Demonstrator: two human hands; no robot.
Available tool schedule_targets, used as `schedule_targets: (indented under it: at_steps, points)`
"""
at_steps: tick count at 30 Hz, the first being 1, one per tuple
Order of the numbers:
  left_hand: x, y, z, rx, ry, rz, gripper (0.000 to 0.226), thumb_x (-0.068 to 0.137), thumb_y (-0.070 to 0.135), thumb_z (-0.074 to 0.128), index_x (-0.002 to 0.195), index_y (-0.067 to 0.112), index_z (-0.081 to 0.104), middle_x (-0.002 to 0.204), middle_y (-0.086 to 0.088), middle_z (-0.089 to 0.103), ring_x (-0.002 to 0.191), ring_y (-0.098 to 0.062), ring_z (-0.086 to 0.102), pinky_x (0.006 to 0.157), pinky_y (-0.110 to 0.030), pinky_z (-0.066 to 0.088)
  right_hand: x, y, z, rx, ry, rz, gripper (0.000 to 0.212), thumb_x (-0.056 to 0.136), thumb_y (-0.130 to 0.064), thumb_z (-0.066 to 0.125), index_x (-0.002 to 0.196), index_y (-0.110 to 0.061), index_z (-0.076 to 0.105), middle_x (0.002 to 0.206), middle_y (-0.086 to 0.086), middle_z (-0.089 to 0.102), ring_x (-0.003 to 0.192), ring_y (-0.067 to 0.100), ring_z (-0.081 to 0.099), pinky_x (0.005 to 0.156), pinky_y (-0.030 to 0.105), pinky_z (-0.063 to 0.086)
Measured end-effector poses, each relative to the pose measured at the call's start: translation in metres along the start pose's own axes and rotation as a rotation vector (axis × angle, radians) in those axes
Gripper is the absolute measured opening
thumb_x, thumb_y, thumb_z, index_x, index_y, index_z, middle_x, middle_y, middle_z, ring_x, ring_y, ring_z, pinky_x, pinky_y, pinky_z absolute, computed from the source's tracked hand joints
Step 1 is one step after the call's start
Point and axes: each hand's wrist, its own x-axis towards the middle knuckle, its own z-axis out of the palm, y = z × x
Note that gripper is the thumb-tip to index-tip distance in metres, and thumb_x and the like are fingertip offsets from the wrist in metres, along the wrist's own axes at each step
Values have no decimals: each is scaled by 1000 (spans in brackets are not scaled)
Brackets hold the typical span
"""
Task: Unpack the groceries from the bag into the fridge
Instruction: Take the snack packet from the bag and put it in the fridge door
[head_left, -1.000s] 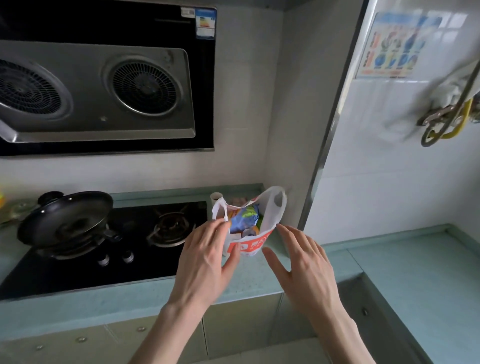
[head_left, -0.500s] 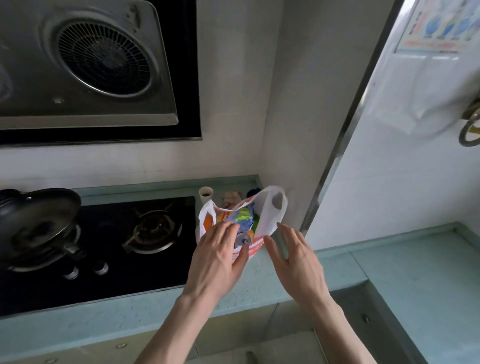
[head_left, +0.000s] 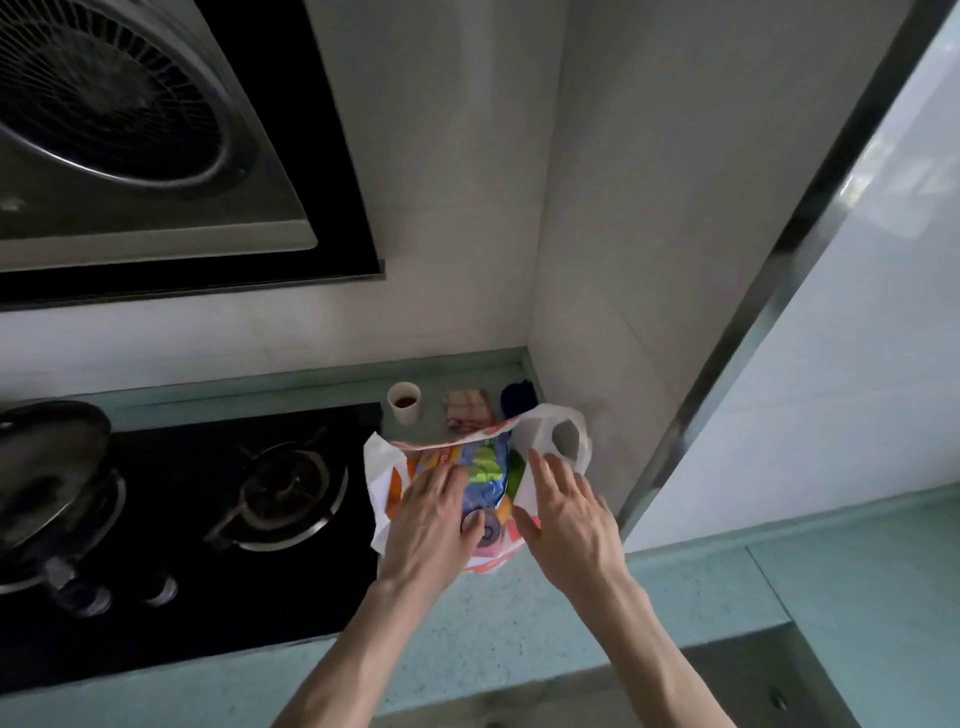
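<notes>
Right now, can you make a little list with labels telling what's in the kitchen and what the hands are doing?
bag: white plastic bag, open, on the counter
inside: colourful packets, a can
left hand: reaching into the bag, fingers straight
right hand: on the bag's right side
behind: paper cup
left: gas stove, pan

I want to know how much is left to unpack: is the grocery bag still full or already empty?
Still full. The plastic bag gapes open on the counter, with colourful packets and a can top showing inside.
</notes>
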Motion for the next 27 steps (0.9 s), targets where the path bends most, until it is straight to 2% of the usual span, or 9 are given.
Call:
schedule_targets:
  at_steps: [4,6,8,13,15,17,20,23,27]
  points:
    - [25,1,18,135,-61,-86,76,53,51,93,118,16,71,114,-1,74,103,-20,73,85,-34,61,31,13,12,-84,-88,-88,77,102,-40,57,163,-20,14,165,0,32,149,21,37,115,37,41]
    - [33,2,35,128,-96,-115,87,68,52,81,142,13,57,141,-7,63,130,-25,62,109,-42,52,42,16,19,-78,-121,-106,78,100,-37,61,163,-19,17,163,1,36,148,22,39,117,37,41]
    - [38,3,53,105,-136,-125,90,79,50,65,156,11,37,159,-11,46,146,-31,46,122,-46,37,50,19,26,-71,-152,-119,77,99,-34,63,162,-19,21,162,2,38,147,23,41,117,38,42]
    - [51,8,82,138,-218,-165,105,86,62,67,163,22,9,169,-9,25,155,-34,29,128,-52,23,66,28,38,-68,-159,-134,75,98,-32,67,160,-20,26,162,1,40,147,23,43,117,39,44]
    - [55,3,92,131,-233,-165,106,87,64,66,161,24,2,170,-8,24,156,-35,28,126,-55,25,69,29,41,-79,-162,-140,77,95,-31,71,159,-18,31,159,3,45,144,25,48,113,41,48]
    - [58,-1,97,126,-222,-160,101,89,60,66,160,23,4,169,-9,29,153,-35,33,122,-55,33,71,32,45,-84,-143,-166,81,84,-30,82,153,-14,43,148,7,58,133,28,60,101,43,58]
    - [60,-5,93,126,-229,-135,94,96,48,64,165,23,5,173,-6,20,158,-33,25,124,-54,29,75,36,51,-79,-92,-163,84,74,-31,90,146,-12,53,136,8,67,120,29,69,89,42,63]
    - [58,-10,79,76,-175,-118,89,96,41,66,165,25,12,171,-2,25,157,-27,28,126,-45,30,79,33,47,-39,-55,-187,83,81,-30,85,152,-15,46,145,5,61,131,25,62,100,39,57]
    - [50,-20,55,-165,-104,-99,81,91,35,69,161,29,28,162,5,42,145,-19,47,113,-32,47,82,29,42,40,-64,-182,79,90,-29,74,158,-16,37,155,4,49,141,24,51,112,36,48]
